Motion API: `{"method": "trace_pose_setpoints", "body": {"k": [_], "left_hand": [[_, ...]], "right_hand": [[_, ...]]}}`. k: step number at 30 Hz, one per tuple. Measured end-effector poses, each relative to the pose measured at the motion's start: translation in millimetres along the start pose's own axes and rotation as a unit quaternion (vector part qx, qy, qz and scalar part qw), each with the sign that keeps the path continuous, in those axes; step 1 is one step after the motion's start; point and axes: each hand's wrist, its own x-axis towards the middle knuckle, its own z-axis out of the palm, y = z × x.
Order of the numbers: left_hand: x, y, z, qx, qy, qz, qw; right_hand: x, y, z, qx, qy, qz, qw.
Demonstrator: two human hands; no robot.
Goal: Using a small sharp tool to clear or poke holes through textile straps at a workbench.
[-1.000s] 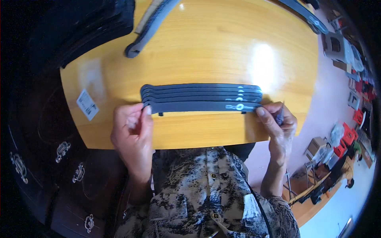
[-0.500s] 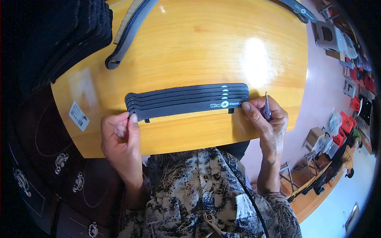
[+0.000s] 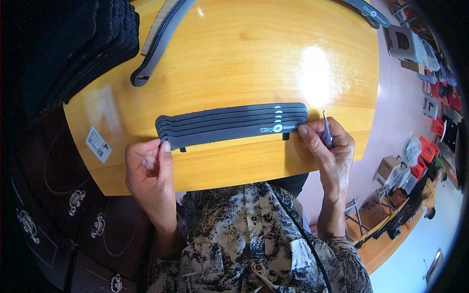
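A fanned stack of dark grey fabric straps (image 3: 229, 123), with white print near the right end, lies across the near part of the table. Thumb and fingers of my left hand (image 3: 152, 171) pinch the stack's left end at the nearest strap. At the opposite end, my right hand (image 3: 332, 151) grips the corner between thumb and forefinger. It also holds a slim screwdriver-like tool (image 3: 327, 136) with a purplish clear handle, its metal tip pointing away from me. Two small black tabs, one being the right tab (image 3: 286, 136), stick out below the straps' near edge.
A tall pile of black fabric pieces (image 3: 93, 49) stands at the far left, beside more grey straps (image 3: 156, 49). Another strap bundle (image 3: 369, 12) lies at the far right corner. A white label (image 3: 98, 145) is on the yellow wooden table (image 3: 234, 63). People (image 3: 430, 195) are at the right.
Almost nothing differs. The screwdriver-like tool has tilted slightly leftward in my right hand; both hands keep their pinch on the straps.
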Motion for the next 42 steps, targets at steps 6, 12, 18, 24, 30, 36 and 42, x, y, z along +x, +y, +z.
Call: {"method": "trace_pose_setpoints", "body": {"k": [6, 12, 18, 24, 30, 36, 42], "left_hand": [[0.5, -1.5, 1.7, -0.005, 0.004, 0.001, 1.000], [3.6, -8.3, 3.1, -0.010, 0.016, 0.031, 0.999], [5.4, -9.2, 3.1, 0.028, -0.015, 0.042, 0.999], [10.5, -15.3, 8.5, 0.014, -0.018, 0.083, 0.996], [-8.6, 3.6, 14.2, 0.290, 0.022, 0.287, 0.913], [4.3, -11.0, 48.4, 0.401, -0.183, 0.327, 0.836], [6.9, -15.1, 48.4, 0.422, -0.183, 0.343, 0.819]], "right_hand": [[0.8, -2.9, -0.3, -0.009, 0.001, -0.007, 1.000], [2.0, -4.8, 0.1, -0.049, 0.002, -0.011, 0.999], [17.4, 4.4, 1.5, 0.080, -0.024, -0.031, 0.996], [29.9, -4.3, -8.6, 0.024, -0.071, 0.006, 0.997], [2.8, -19.8, 18.5, 0.014, -0.033, -0.103, 0.994], [20.9, -12.4, 63.7, -0.134, -0.115, -0.218, 0.960], [48.3, 4.8, 31.4, 0.047, -0.125, -0.034, 0.990]]}}
